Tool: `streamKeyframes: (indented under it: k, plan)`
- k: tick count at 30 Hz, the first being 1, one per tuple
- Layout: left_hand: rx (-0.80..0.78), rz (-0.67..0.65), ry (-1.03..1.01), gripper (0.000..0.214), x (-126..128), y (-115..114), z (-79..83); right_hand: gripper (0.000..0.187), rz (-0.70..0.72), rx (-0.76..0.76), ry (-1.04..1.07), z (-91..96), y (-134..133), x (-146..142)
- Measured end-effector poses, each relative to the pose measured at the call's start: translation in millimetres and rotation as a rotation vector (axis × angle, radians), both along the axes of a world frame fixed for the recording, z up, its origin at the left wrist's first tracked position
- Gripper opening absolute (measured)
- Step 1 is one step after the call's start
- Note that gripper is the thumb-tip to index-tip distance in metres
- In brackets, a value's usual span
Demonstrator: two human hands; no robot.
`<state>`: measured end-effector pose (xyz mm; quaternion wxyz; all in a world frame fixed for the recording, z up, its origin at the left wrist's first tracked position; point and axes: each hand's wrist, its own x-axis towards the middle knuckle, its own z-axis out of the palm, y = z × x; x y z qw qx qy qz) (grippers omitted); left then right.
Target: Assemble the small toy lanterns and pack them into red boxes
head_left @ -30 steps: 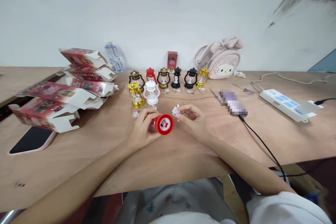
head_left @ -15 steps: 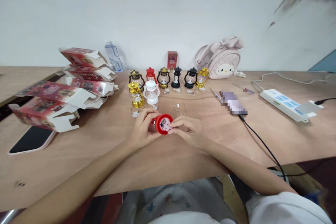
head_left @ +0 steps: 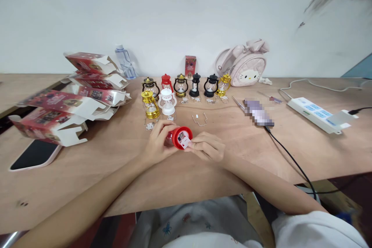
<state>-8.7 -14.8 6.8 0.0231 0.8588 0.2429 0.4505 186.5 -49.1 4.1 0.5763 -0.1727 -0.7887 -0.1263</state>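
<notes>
A small red lantern [head_left: 174, 138] lies on its side in my left hand [head_left: 159, 141], its open underside turned towards me. Inside the round red base shows a compartment with dark and metallic parts. My right hand [head_left: 209, 146] pinches a small white battery cover [head_left: 185, 142] at the rim of that base; its inner end overlaps the opening. Just beyond my hands, on the table, are a bent wire handle [head_left: 200, 123] with a small white piece, a white lantern [head_left: 167, 104] and a gold lantern [head_left: 150, 107].
Several black, bronze, gold and red lanterns stand in a row [head_left: 194, 90] at the back. Red cartons [head_left: 61, 102] and a phone [head_left: 36, 155] lie left. To the right are a second phone [head_left: 258, 112] with a cable, screwdrivers [head_left: 271, 99], a power strip [head_left: 315, 114] and a pink bag [head_left: 248, 69].
My right hand has shifted slightly right and its fingers have curled more. The white cover sits a little lower, and more of the compartment shows. My left hand has stayed put.
</notes>
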Motion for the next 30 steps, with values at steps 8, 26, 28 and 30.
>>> streamKeyframes:
  k: [8, 26, 28, 30]
  plan:
    - [0.018, -0.009, 0.025, 0.043, 1, -1, 0.3, 0.011, -0.1, 0.009, -0.011, 0.7, 0, 1]
    - [-0.034, -0.004, 0.015, 0.039, 0, 0, 0.3, 0.017, -0.123, 0.081, -0.204, 9.9, -2, 6]
    - [-0.04, -0.006, 0.013, 0.039, 0, 0, -0.1, 0.015, -0.125, 0.085, -0.205, 12.8, -3, 6]
    - [-0.04, -0.005, 0.015, 0.04, 0, 0, -0.4, 0.014, -0.121, 0.071, -0.202, 13.6, -2, 6]
